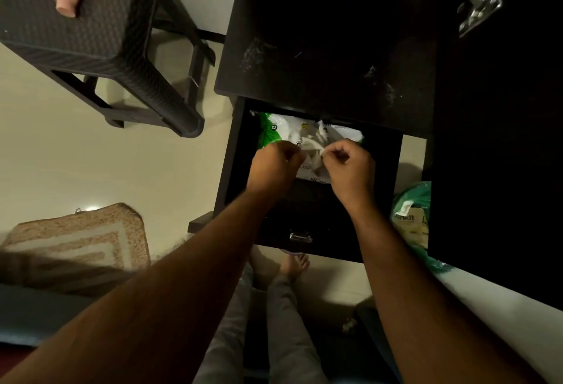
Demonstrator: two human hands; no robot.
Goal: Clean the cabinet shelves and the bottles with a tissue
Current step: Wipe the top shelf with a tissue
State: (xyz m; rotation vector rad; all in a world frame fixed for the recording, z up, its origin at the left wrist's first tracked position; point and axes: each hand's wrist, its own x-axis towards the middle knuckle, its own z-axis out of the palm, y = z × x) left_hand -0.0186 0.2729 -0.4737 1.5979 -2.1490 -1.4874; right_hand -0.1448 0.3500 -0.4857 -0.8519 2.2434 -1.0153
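left hand [274,167], right hand [350,167] pinch tissue [313,152] | over, probably, wipes pack [274,130] | open drawer [377,176]

A: Pretty dim in here, warm yellowish light, cabinet [335,48] nearly black inside.
B: Yeah, glare only on the floor [91,208] by the mat [79,237]. Edges bend w/ the wide lens, forearms blur near the bottom.
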